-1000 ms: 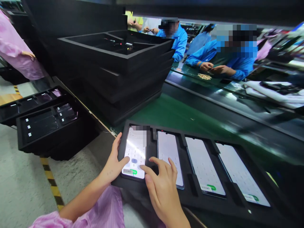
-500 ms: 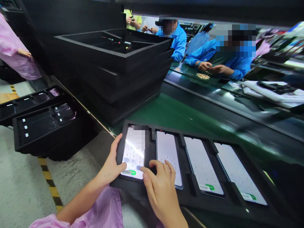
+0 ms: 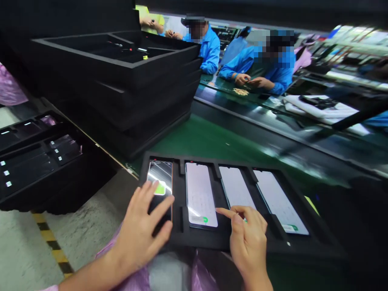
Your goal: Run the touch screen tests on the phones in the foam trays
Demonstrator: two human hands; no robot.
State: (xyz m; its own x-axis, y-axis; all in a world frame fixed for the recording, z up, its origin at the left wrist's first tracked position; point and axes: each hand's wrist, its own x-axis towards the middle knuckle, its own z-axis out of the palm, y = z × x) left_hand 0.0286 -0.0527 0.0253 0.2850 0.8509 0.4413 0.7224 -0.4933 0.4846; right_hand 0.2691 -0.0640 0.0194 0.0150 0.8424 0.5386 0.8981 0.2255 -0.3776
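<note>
A black foam tray (image 3: 242, 242) lies on the green belt in front of me with several phones in its slots. My left hand (image 3: 141, 228) rests flat over the lower part of the leftmost phone (image 3: 160, 178), whose screen now shows a dark page with a green patch. My right hand (image 3: 247, 240) hovers over the tray's near edge, its forefinger stretched toward the bottom right corner of the second phone (image 3: 200, 196). The third phone (image 3: 236, 192) and the fourth phone (image 3: 279, 202) show pale lit screens. Neither hand holds anything.
A tall stack of black foam trays (image 3: 121, 85) stands at the back left of the green belt (image 3: 206, 139). Lower trays with dark phones (image 3: 36, 161) sit to my left over a floor with yellow-black tape. People in blue coats (image 3: 257, 66) work across the line.
My left hand moved from the tray's left edge onto the first phone, whose keypad screen went dark with a green patch. My right hand shifted right toward the second phone. The view swung right.
</note>
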